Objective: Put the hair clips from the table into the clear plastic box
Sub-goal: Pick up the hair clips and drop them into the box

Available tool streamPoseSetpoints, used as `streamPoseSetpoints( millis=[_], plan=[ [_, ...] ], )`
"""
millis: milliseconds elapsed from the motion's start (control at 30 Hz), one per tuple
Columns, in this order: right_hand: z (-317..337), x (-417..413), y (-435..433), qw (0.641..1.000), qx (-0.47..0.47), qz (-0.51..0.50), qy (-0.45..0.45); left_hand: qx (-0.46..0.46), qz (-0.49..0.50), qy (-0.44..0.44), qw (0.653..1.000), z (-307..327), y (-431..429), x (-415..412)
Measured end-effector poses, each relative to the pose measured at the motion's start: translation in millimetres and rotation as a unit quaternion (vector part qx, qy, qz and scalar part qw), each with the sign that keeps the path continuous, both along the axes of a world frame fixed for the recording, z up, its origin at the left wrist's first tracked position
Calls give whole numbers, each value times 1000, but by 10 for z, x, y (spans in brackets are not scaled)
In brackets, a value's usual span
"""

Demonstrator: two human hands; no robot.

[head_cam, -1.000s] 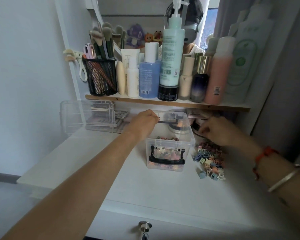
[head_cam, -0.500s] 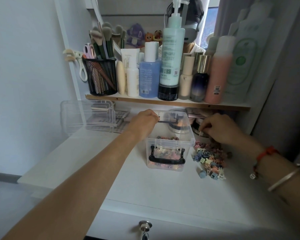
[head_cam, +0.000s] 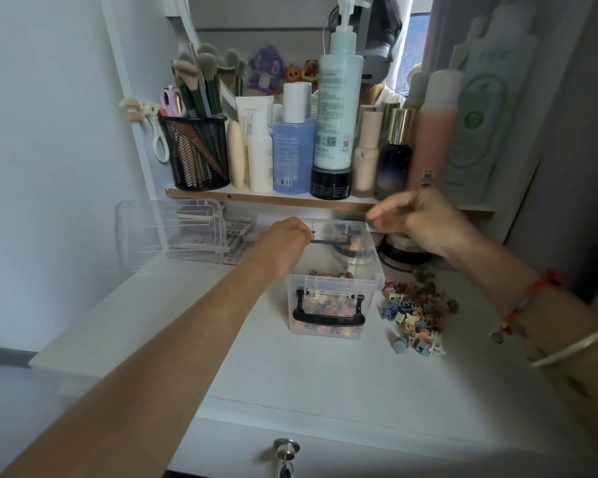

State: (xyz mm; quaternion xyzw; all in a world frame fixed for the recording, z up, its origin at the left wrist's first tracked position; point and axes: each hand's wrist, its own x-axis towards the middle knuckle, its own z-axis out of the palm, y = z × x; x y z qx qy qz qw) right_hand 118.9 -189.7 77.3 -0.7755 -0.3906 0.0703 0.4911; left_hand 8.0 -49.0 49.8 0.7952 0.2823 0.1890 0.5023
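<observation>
Gripping the raised lid of the clear plastic box, left hand curls round its edge. Right hand pinched above the box, blurred; cannot tell what it holds. Hair clips are piled on the tabletop just right of the box, more inside. Mint bottle on the shelf shows QR codes, text unreadable.

My right hand blurred, whether it pinches anything too small to tell, my left hand hiding its own fingers

Light: was dim, soft and even.
Shadows: lay faint under the shelf.
Blur: right hand was smeared, toward 3 o'clock.
Edges: lines bowed, softest at 5 o'clock.
</observation>
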Motion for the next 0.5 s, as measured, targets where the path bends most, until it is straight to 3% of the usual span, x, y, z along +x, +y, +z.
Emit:
streamPoseSetpoints(
  millis=[300, 400, 500],
  plan=[
    [-122, 122, -33, 998, 13, 0, 67, 2, -3, 1, 1000, -27, 35, 17],
    [-206, 151, 9, 998, -45, -39, -14, 6, 1, 5, 1000, -17, 34, 4],
    [-375, 153, 70, 976, -176, -37, -127, 3, 29, -5, 1000, 6, 71, -51]
  ],
)
